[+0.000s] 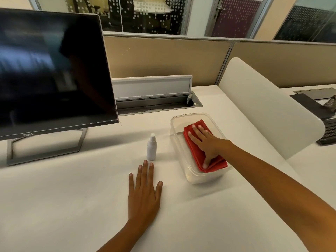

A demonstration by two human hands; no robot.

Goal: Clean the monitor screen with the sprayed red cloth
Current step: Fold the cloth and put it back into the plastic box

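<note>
A dark monitor screen (51,70) stands on a grey stand at the left of the white desk. A folded red cloth (198,154) lies inside a clear plastic container (181,160) at the middle right. My right hand (205,142) rests flat on top of the cloth, fingers spread, thumb at the cloth's near edge. A small white spray bottle (151,148) stands upright between the monitor stand and the container. My left hand (144,191) lies flat on the desk just in front of the bottle, holding nothing.
A grey cable tray with a raised lid (152,88) runs behind the desk. A white curved divider (263,106) rises on the right, with a black keyboard (329,131) beyond it. Beige partition panels stand at the back.
</note>
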